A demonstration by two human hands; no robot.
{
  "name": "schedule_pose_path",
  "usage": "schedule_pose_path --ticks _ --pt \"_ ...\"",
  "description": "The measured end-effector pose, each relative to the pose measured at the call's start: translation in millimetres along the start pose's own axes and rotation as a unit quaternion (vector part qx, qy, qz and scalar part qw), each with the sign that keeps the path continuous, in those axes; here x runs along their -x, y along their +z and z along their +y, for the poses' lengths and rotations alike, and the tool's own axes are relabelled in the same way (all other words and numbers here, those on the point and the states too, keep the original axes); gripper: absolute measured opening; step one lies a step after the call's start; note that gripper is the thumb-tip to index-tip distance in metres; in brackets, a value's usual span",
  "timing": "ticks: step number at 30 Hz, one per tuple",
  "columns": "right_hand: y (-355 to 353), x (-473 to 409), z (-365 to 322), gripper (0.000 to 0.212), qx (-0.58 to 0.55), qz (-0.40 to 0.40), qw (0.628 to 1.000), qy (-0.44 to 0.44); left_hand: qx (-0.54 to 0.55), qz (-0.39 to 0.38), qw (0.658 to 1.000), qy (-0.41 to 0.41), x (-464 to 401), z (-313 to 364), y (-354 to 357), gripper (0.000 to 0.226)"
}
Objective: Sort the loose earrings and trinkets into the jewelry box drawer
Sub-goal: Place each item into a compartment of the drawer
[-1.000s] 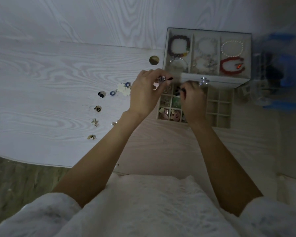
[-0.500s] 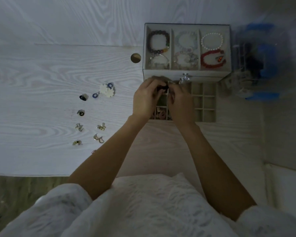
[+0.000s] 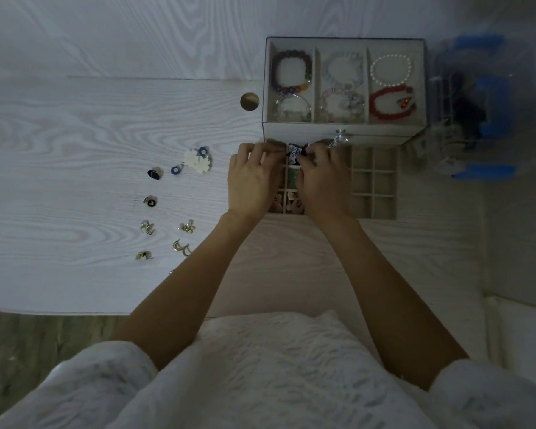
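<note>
Pinching a small dark trinket with blue-and-white markings (image 3: 297,152) between them, the left hand (image 3: 254,181) and the right hand (image 3: 322,184) meet over the back-left cells of the open jewelry box drawer (image 3: 381,181), fingertips curled in on the piece from both sides. A second ago the hands were apart, each working at its own side of the drawer; half a second ago they had closed together, and now they sit joined at the drawer's far edge, just under the crystal knob (image 3: 339,138). I judge this means the trinket is being straightened or lowered into a cell rather than freshly picked up, so one more item is nearly sorted. Pink and green pieces already fill some near-left cells, while the right-hand cells look bare. Much remains: on the white bench (image 3: 59,125) to the left lie white flower earrings (image 3: 198,161), a blue ring earring (image 3: 175,170), a dark flower earring (image 3: 154,174), a black-and-gold stud (image 3: 150,201) and several gold earrings (image 3: 180,244). The upper tray (image 3: 316,72) holds beaded bracelets.
</note>
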State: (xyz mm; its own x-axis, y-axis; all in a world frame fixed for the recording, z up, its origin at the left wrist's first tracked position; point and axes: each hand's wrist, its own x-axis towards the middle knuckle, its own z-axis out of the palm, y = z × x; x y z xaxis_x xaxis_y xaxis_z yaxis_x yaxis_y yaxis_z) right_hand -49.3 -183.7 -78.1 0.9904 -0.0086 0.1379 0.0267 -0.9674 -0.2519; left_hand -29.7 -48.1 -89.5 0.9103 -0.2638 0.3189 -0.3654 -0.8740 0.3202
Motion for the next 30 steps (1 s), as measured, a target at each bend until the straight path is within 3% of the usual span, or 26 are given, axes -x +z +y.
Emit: schedule_pose_path --ticks 7,11,16,19,22,26,30 --pt "-3.9 -10.8 -3.1 0.021 0.004 -0.074 0.996 0.041 -0.015 -0.048 0.998 -0.048 -10.4 4.5 -0.7 0.021" --pt "-3.3 -9.0 -1.3 0.026 -0.030 -0.052 0.998 0.037 -0.009 -0.078 0.995 -0.066 -19.7 6.4 -2.3 0.012" --pt "-8.0 -8.6 -6.7 0.008 -0.069 0.007 0.996 0.053 0.005 -0.053 0.998 -0.032 -22.7 10.7 -6.9 0.013" --pt "-9.0 -7.9 -6.3 0.004 -0.097 0.009 0.994 0.055 0.078 -0.069 0.990 -0.090 -25.4 20.7 -11.7 0.017" --pt "-9.3 -5.5 -2.4 0.010 -0.099 -0.011 0.993 0.061 0.084 -0.101 0.984 -0.118 -27.4 22.3 -9.8 0.022" --pt "-8.8 -3.4 5.3 0.017 -0.102 -0.030 0.992 0.064 0.098 -0.066 0.988 -0.098 -22.1 16.8 -12.2 0.019" --pt "-5.9 -7.0 3.8 0.017 -0.100 -0.015 0.994 0.042 0.060 -0.056 0.996 -0.017 -19.4 7.5 -11.8 0.022"
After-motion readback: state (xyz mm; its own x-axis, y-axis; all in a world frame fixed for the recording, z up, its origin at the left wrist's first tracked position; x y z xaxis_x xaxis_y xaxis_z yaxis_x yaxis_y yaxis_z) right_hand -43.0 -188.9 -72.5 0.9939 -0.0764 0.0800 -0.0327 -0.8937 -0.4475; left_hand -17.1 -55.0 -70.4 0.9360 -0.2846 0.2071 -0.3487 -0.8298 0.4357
